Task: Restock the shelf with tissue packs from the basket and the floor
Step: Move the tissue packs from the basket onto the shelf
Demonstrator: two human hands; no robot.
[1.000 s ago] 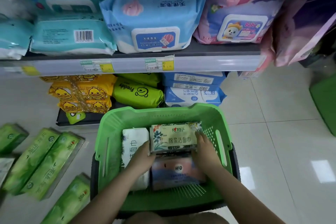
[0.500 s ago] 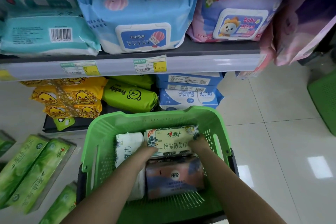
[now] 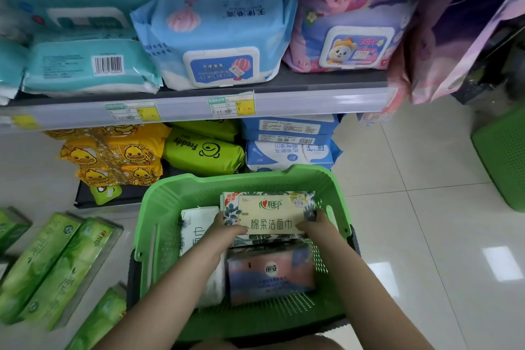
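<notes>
Nearest, two bare forearms reach into a green perforated plastic basket (image 3: 159,207) standing on the pale tiled floor (image 3: 426,236). The basket holds three packs. A peach-and-blue soft tissue pack (image 3: 271,275) lies flat at its near middle. A white pack with dark lettering (image 3: 196,224) stands on edge along the left side. A cream floral-printed facial tissue pack (image 3: 270,216) sits at the far middle, raised above the other two. The left hand (image 3: 224,229) grips the cream pack's left end, thumb curled over its top face. The right hand (image 3: 312,226) grips its right end in the same way, fingers wrapped round the edge.

On the floor to the left of the basket lie long green wrapped tissue bundles (image 3: 54,264): two side by side, one nearer the camera at the bottom edge, and one more partly cut off at the far left.

Farther back, the lower shelf carries a stack of yellow duck-printed packs (image 3: 113,156), two lime-green soft packs (image 3: 201,150) and two blue-and-white packs (image 3: 287,148). Above a price rail with three visible yellow-marked labels (image 3: 231,106), the upper shelf (image 3: 312,79) holds teal wipe packs (image 3: 85,68), a light blue wipe pack with a white flip lid (image 3: 213,40) and a pink-and-lilac baby wipe pack (image 3: 346,37). A second green basket (image 3: 502,156) shows at the far right.
</notes>
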